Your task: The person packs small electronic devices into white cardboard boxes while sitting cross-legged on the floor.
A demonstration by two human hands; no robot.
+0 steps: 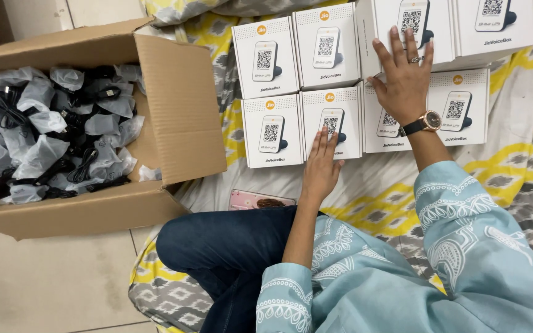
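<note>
1. We sat cross-legged on a tiled floor (44, 290) with a yellow, grey and white patterned cloth (513, 172) spread over it; the white boxes lay on that cloth in front of us.
2. At the far left stood one open cardboard carton (180, 105), filled with black cables in clear bags (44, 129); they were too tangled for us to count. We judged that a nudge to its leaning flap could spill bags onto the floor.
3. One pink phone (260, 199) lay beside our knee, half under the arm; a shift of the leg could have pressed on it.
4. Our left hand (321, 166) lay flat, fingers straight and together, gripping nothing, on the second box of the near row (331, 120). A push from there could have slid that box out of line with its neighbours.
5. Our right hand (405, 77) was spread open, fingers splayed, holding nothing, across a near-row box (382, 132) and the edge of a farther box (408, 24). Pressing there could have tipped or dented the raised box.
6. We counted eight white boxes in view: four in the near row and four behind, the two at the right cut off by the frame edge.
</note>
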